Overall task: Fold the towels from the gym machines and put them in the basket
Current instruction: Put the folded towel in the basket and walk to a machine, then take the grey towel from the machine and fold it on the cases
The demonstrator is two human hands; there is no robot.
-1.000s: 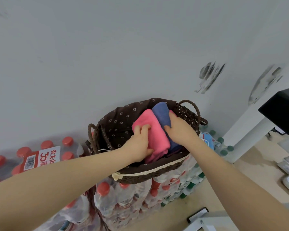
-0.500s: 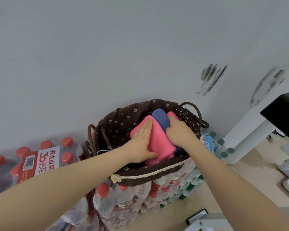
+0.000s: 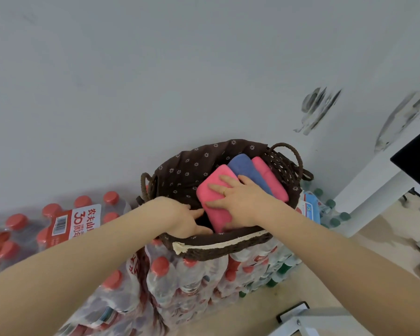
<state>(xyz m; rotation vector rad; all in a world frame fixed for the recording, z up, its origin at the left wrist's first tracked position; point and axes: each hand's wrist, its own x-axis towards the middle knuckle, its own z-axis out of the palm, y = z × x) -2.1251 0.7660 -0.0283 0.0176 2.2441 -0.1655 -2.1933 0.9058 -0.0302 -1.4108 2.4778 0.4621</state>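
Towels, folded, three: near pink towel (image 3: 215, 202), blue towel (image 3: 246, 169), far pink towel (image 3: 270, 180), laid side by side in the right half of the basket (image 3: 218, 248). My right hand (image 3: 240, 202) lies flat on the near pink towel, fingers straight and spread, pressing it down, a ring on one finger. My left hand (image 3: 182, 219) reaches over the near rim, fingers loosely extended toward the towel's left edge; whether they touch it I cannot tell, and they hold nothing that I can see.

Basket: dark brown wicker, two loop handles, brown lining (image 3: 187, 170) printed with small white flowers, cream trim on the folded-over front edge. It sits on shrink-wrapped packs of water bottles (image 3: 180, 284) with red caps, against a grey wall (image 3: 155, 81).

Further packs (image 3: 66, 221) at left carry a red-and-white label with a barcode, a large "30" and Chinese characters, partly legible. Green-capped bottles (image 3: 335, 221) and a blue-and-white packet (image 3: 309, 209) lie right of the basket. White table leg (image 3: 374, 195) farther right; scuffed marks on the wall above it.
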